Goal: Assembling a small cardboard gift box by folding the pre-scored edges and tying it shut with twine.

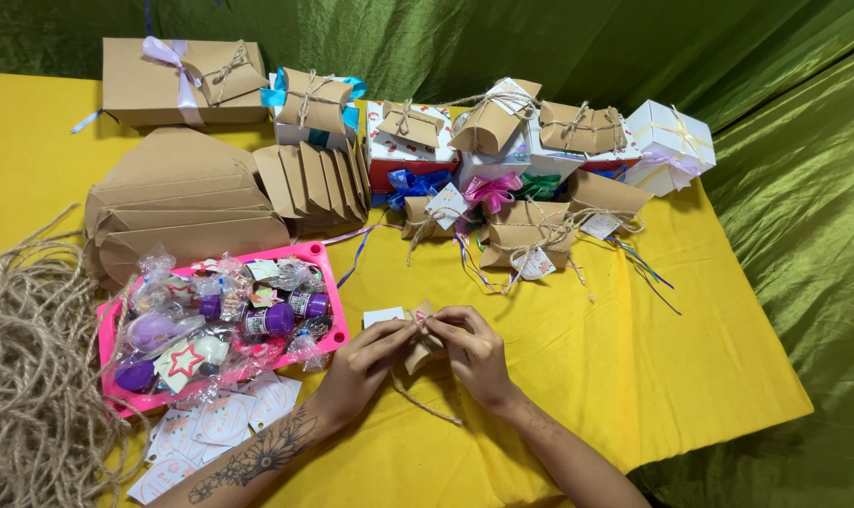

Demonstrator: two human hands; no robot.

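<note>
Near the yellow cloth table's (pixel 634 357) front edge, the left hand (pixel 359 369) and right hand (pixel 476 356) each clamp their grip on rough jute twine (pixel 425 403) round a small pillow-shaped brown kraft-paper box (pixel 421 346).

On the yellow tabletop (pixel 690 339), the left hand (pixel 366 362) and right hand (pixel 474 353) meet around a small brown paper box (pixel 420 346), fingers pinching the twine (pixel 427 404) on top of it; a loose end of twine trails toward the person. A white tag (pixel 383 316) lies just beside the box. Left of the hands sits a pink tray (pixel 319 252) filled with small wrapped trinkets, with paper tags (pixel 215 428) spread in front of it. A heap of jute cord (pixel 31 376) fills the left edge. Flat brown box blanks (pixel 177 202) lie behind the tray, and finished gift boxes (pixel 502 160) with twine and ribbons crowd the far side.
</note>
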